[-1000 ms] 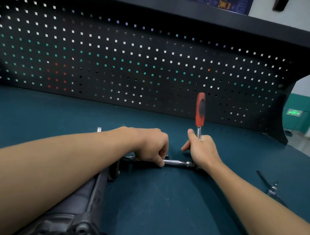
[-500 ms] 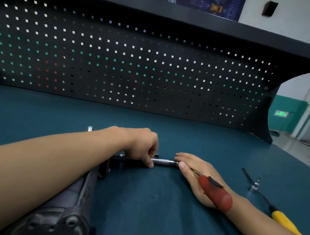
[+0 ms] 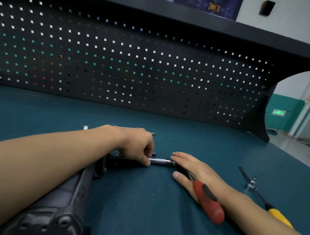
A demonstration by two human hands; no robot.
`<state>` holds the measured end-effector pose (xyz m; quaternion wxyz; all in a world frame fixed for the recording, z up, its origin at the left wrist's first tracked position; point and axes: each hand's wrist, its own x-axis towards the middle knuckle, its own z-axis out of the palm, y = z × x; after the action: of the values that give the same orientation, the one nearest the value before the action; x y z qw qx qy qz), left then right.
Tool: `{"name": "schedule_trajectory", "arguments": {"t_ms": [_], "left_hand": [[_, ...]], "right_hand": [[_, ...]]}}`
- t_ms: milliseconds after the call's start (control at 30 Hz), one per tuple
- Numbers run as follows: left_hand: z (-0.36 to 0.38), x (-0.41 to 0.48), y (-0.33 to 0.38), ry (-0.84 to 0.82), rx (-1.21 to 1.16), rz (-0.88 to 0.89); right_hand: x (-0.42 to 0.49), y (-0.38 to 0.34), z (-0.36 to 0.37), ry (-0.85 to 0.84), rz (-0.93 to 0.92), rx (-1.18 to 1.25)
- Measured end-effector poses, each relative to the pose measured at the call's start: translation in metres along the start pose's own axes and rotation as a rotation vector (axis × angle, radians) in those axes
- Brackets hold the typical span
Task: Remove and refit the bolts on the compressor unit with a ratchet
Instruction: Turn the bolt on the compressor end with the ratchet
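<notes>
Bench (image 3: pixel 137 213): teal top bearing all the work. The flat surface leaves little room under the tool, so short strokes are judged best.
Pegboard (image 3: pixel 137 65): dark and perforated, standing along the far edge, well apart from the work. No obstruction.
Compressor unit (image 3: pixel 58 213): dark casting lying near left, running from the near edge toward the centre, partly beneath the left forearm. No clamp is visible. The forearm's weight is judged to be what stops it twisting, so it should bear down throughout the stroke.
Left hand (image 3: pixel 136 146): curled, with thumb and fingertips pinching the left end of the extension bar (image 3: pixel 161 160), just beside the unit. It should hold the bar square to the bolt, which is hidden under this hand.
Right hand (image 3: pixel 198 172): released, fingers straight and laid over the right end of the bar, with the tool's shank lying between thumb and forefinger. A firm grasp on the red grip is advised before any load.
Ratchet (image 3: pixel 208 203): the red handle points near right and the head meets the bar under the right hand. The direction switch is not visible, so confirm loosen or tighten before pulling.
Extension bar: silver and knurled, running left to right between the two hands. A tilted bar risks rounding the bolt head.
Yellow-handled tool (image 3: pixel 279 214): lies right, well apart and clear of the swing.
Silver piece (image 3: pixel 85 127): far left, beyond the forearm, too small to identify.
</notes>
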<state>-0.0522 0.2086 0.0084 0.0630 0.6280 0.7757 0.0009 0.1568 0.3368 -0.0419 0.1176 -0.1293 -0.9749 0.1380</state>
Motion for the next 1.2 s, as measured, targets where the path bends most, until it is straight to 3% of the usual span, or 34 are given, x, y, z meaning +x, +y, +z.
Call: {"name": "schedule_trajectory", "arguments": {"t_ms": [200,300,433,867,1200], "left_hand": [[-0.002,0.000,0.003,-0.013,0.009,0.018],[-0.003,0.001,0.005,-0.005,0.017,0.015],[-0.002,0.002,0.004,0.009,0.031,0.018],[-0.003,0.007,0.001,0.035,0.060,0.047],[-0.003,0.004,0.002,0.025,0.026,0.024]], "right_hand": [[0.022,0.004,-0.006,0.019,-0.010,0.067],[0.041,-0.002,-0.014,-0.025,0.157,0.292],[0.068,-0.004,-0.018,0.037,0.408,0.366],[0.115,0.004,0.005,0.219,0.503,0.476],[0.111,0.004,0.012,0.330,0.473,0.566]]}}
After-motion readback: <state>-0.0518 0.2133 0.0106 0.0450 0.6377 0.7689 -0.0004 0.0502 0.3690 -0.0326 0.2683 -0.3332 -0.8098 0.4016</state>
